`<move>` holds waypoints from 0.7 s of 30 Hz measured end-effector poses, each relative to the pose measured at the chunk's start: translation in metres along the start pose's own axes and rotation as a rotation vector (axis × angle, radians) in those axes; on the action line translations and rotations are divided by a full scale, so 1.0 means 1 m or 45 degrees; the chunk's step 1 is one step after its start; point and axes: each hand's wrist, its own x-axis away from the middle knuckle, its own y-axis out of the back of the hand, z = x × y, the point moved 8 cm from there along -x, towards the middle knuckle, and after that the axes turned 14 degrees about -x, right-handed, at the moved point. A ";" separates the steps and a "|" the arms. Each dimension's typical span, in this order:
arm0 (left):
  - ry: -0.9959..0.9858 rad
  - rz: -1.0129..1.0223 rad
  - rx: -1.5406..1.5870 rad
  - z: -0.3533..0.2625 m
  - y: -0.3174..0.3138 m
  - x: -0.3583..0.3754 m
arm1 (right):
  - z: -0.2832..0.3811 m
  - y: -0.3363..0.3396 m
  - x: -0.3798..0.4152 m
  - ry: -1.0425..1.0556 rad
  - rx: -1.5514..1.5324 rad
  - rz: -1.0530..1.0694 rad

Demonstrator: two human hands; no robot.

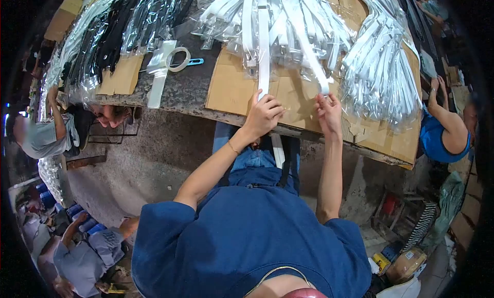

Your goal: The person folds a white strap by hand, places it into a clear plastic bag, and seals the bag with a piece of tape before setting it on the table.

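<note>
My left hand (265, 114) is closed at the table's front edge, its fingers on the near end of a white strap (264, 56) that seems to lie in a clear plastic sleeve. To its right, my right hand (328, 111) pinches the tip of another white strap (310, 53), which runs back into the heap. Behind both hands spreads a pile of white straps (226, 10), many in clear plastic. Cardboard (293, 100) lies under them. A white strip (278, 151) hangs below the edge, near my lap.
On the right lies a second bundle of wrapped white straps (383, 71). A tape roll (178, 59) and a blue cutter (196, 62) lie left of my hands. Black straps (110, 43) lie further left. Other people (445, 125) work at both sides.
</note>
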 end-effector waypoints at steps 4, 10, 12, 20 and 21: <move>-0.012 0.046 0.026 0.000 0.002 -0.002 | 0.027 0.008 -0.003 0.047 0.209 -0.060; -0.063 0.070 -0.054 -0.013 0.046 -0.011 | 0.031 0.010 0.008 0.009 0.566 -0.079; 0.031 0.018 -0.044 -0.001 0.055 0.000 | 0.030 0.013 0.012 0.023 0.670 -0.094; 0.683 0.052 -0.052 0.026 0.057 0.051 | 0.065 -0.055 0.074 1.032 2.148 -0.348; 0.694 0.029 -0.133 0.026 0.055 0.050 | 0.063 -0.058 0.078 1.032 2.147 -0.343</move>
